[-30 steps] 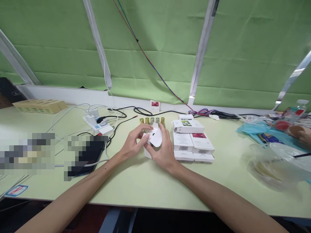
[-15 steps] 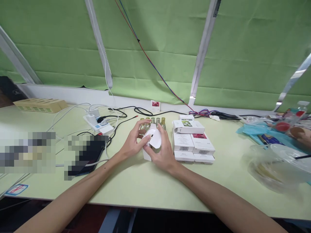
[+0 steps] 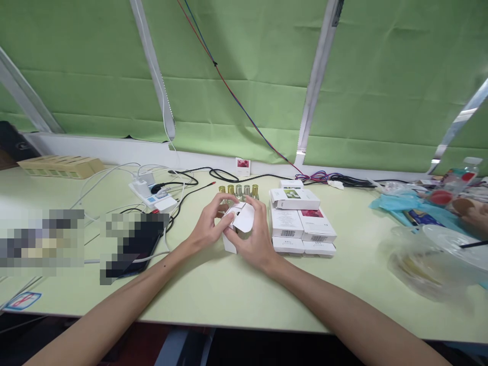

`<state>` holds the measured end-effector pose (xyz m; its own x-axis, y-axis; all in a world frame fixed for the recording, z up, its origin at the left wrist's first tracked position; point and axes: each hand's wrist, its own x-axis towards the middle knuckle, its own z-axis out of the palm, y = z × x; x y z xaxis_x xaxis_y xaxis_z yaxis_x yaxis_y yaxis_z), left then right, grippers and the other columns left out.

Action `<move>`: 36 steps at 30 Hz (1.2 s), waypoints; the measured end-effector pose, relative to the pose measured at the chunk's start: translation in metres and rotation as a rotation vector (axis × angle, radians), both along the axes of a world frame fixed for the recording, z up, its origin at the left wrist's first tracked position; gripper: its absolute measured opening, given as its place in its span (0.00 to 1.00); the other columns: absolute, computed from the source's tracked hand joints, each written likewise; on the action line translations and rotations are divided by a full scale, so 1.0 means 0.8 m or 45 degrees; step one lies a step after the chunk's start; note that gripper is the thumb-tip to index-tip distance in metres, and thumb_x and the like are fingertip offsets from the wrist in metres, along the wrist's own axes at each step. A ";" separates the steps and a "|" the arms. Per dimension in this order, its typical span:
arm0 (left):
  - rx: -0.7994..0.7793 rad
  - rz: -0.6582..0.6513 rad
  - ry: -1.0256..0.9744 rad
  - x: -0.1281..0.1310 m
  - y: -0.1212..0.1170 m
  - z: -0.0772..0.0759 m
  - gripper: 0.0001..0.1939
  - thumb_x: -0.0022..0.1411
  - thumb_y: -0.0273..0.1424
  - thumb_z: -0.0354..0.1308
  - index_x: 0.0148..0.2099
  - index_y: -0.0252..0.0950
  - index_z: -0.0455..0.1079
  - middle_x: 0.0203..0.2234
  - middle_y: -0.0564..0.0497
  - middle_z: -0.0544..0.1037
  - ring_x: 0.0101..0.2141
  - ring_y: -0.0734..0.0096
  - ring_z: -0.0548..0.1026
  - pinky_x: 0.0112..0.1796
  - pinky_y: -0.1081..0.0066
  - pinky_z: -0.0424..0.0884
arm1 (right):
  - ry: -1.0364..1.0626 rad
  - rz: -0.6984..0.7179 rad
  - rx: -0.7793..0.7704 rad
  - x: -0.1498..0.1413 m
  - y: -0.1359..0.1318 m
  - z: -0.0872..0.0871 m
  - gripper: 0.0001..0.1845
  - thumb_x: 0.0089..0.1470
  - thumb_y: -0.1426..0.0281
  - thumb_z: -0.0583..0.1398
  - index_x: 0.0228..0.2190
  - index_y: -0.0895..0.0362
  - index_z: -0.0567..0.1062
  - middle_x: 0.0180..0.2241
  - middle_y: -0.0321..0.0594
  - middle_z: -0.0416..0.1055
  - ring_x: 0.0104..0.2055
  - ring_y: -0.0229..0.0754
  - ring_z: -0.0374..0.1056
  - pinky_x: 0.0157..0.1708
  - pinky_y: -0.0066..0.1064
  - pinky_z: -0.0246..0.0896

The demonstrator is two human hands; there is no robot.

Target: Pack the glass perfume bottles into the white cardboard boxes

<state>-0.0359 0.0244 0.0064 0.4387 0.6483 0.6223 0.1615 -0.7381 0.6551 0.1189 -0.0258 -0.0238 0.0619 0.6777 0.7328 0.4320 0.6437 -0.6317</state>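
In the head view, both hands are meeting around a small white carton (image 3: 244, 220), midway between the left and right ends of the pale green table (image 3: 213, 292), nearer its near edge than the cables at the back. Left hand (image 3: 209, 219) is gripping the carton from the left, its thumb pressing by the top opening and its fingers curling over the far side. Right hand (image 3: 256, 235) is clasping the right side, thumb lying across the near face. The carton is standing tilted, a rounded flap spreading out at its top; whether its base is touching the table, cannot tell. Just beyond the hands, five small bottles (image 3: 239, 190) are standing in a row, showing gold and silver caps, their lower parts partly hidden. Just right of the right hand, white boxes (image 3: 287, 222) are lying stacked, one with a green picture resting on top. By the far edge, a small card (image 3: 243, 166) with a red picture is leaning upright and black cables (image 3: 224, 176) are trailing. Toward the left end, a white power strip (image 3: 159, 202) is bearing plugs, and a dark device (image 3: 147, 254), partly pixelated, is lying nearer the near edge. Toward the right end, a clear lidded container (image 3: 450, 249) is sitting by a blue plastic bag (image 3: 392, 202). A sticker (image 3: 23, 301) is marking the near left corner.
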 end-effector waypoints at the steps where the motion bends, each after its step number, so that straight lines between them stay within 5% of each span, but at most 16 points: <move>1: 0.008 -0.009 0.005 0.000 0.000 -0.001 0.14 0.70 0.39 0.54 0.54 0.40 0.66 0.48 0.45 0.73 0.39 0.66 0.77 0.35 0.69 0.74 | -0.001 -0.016 0.020 0.000 0.000 0.000 0.39 0.54 0.62 0.66 0.62 0.52 0.56 0.59 0.52 0.61 0.64 0.53 0.62 0.63 0.53 0.63; 8: 0.051 -0.062 0.016 -0.003 0.004 -0.003 0.17 0.69 0.42 0.52 0.53 0.39 0.68 0.50 0.43 0.73 0.47 0.57 0.75 0.41 0.63 0.74 | 0.051 -0.092 0.179 0.000 0.001 0.003 0.39 0.53 0.63 0.66 0.61 0.52 0.55 0.58 0.52 0.60 0.63 0.53 0.61 0.62 0.54 0.63; 21: -0.055 -0.108 0.016 -0.003 0.006 -0.006 0.16 0.69 0.42 0.54 0.54 0.39 0.65 0.51 0.45 0.70 0.44 0.60 0.74 0.40 0.64 0.71 | 0.058 -0.088 0.304 -0.003 0.003 0.000 0.42 0.53 0.68 0.64 0.64 0.50 0.51 0.60 0.53 0.54 0.65 0.53 0.57 0.52 0.46 0.73; 27: -0.082 -0.100 0.026 -0.003 0.003 -0.004 0.17 0.69 0.41 0.54 0.55 0.39 0.62 0.50 0.45 0.69 0.40 0.63 0.74 0.38 0.66 0.71 | -0.102 -0.140 0.349 0.003 0.004 0.002 0.38 0.57 0.66 0.62 0.64 0.52 0.51 0.62 0.54 0.57 0.67 0.53 0.56 0.61 0.53 0.64; 36: -0.072 -0.157 -0.011 -0.005 0.007 -0.011 0.21 0.69 0.44 0.54 0.58 0.42 0.58 0.52 0.45 0.66 0.43 0.62 0.72 0.39 0.65 0.72 | -0.287 -0.204 0.272 0.004 0.000 0.007 0.28 0.58 0.64 0.60 0.59 0.54 0.65 0.64 0.51 0.61 0.62 0.55 0.60 0.60 0.51 0.61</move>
<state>-0.0396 0.0300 -0.0022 0.5119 0.6242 0.5902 0.0661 -0.7136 0.6974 0.1221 -0.0260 -0.0180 -0.0244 0.5020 0.8645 0.6516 0.6638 -0.3670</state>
